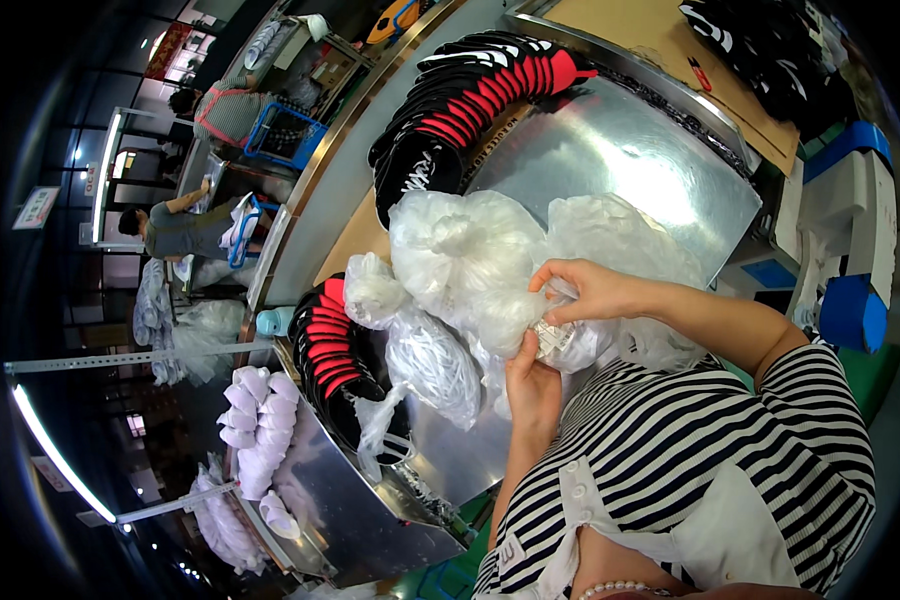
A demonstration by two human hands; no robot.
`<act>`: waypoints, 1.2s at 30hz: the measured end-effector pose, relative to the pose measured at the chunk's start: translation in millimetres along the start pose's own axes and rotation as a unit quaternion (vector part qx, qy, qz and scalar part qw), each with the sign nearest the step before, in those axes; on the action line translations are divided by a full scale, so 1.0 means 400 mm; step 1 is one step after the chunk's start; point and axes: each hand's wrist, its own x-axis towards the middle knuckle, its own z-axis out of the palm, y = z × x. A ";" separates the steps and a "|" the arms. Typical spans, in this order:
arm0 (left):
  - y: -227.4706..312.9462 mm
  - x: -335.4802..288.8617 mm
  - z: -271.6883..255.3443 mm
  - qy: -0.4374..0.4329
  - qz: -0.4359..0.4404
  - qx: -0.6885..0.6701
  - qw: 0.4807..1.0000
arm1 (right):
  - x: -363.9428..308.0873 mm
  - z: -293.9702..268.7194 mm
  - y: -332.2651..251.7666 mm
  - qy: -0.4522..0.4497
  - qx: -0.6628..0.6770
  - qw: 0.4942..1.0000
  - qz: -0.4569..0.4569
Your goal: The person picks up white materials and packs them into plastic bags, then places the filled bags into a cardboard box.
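Note:
Both my hands are at a clear plastic bag (572, 352) in the middle of the view, with small white printed pieces showing through it. My right hand (592, 290) comes from the right, its thumb and fingers pinching the bag's crumpled upper part. Below it, my left hand (533, 385) has its fingers closed on the bag's lower left edge. Large stuffed translucent bags (460, 245) lie right beside the hands. A smaller bag of white strips (432, 365) is to the left. What exactly lies inside the held bag is partly hidden by the fingers.
A curved row of black and red shoe-upper pieces (470, 110) lies on the metal tabletop (630, 150); a second row (325, 345) is at left. White cup-shaped pieces (260, 425) stand further left. A red-handled tool (699, 74) lies on cardboard. Two people work beyond.

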 end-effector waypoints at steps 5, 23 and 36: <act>-0.008 -0.001 -0.007 -0.006 -0.005 -0.010 1.000 | -0.002 -0.007 -0.001 -0.028 0.056 0.998 0.029; -0.016 -0.008 -0.008 -0.051 -0.010 0.001 0.999 | 0.009 -0.039 0.018 -0.017 0.187 0.979 0.077; 0.094 -0.141 -0.119 0.009 0.098 -0.034 0.995 | -0.015 -0.030 -0.072 0.031 0.078 0.995 0.045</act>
